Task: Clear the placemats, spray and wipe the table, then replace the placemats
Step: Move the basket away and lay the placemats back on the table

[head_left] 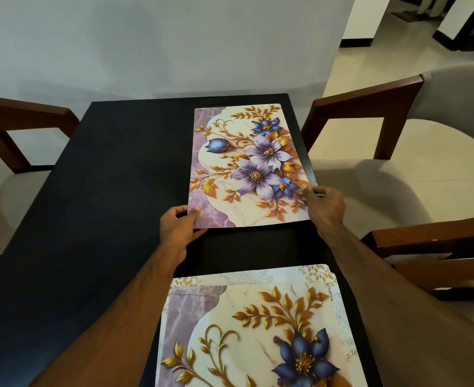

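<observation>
- a dark, near-black table (113,191) runs away from the camera to a pale wall (174,43); its top looks matte and finely textured
- a floral placemat (247,166) lies on the far right part of the table, its right edge close to the table's right edge; purple and blue flowers, gold leaves, a marbled cream ground
- the left hand (178,229) pinches the placemat's near left corner, thumb on top, fingers curled beneath
- the right hand (326,205) grips the near right corner at the table's edge, fingers curled round the mat's edge
- a stack of placemats (252,328) with the same print sits at the near end of the table, between the forearms; edges of lower mats show along its far and right sides
- wooden chairs with pale cushions stand at both sides: one on the left (21,129), two on the right (369,115) (436,247)
- beyond the right-hand chairs, glossy cream floor tiles (369,68) lead to a doorway with a dark skirting line
</observation>
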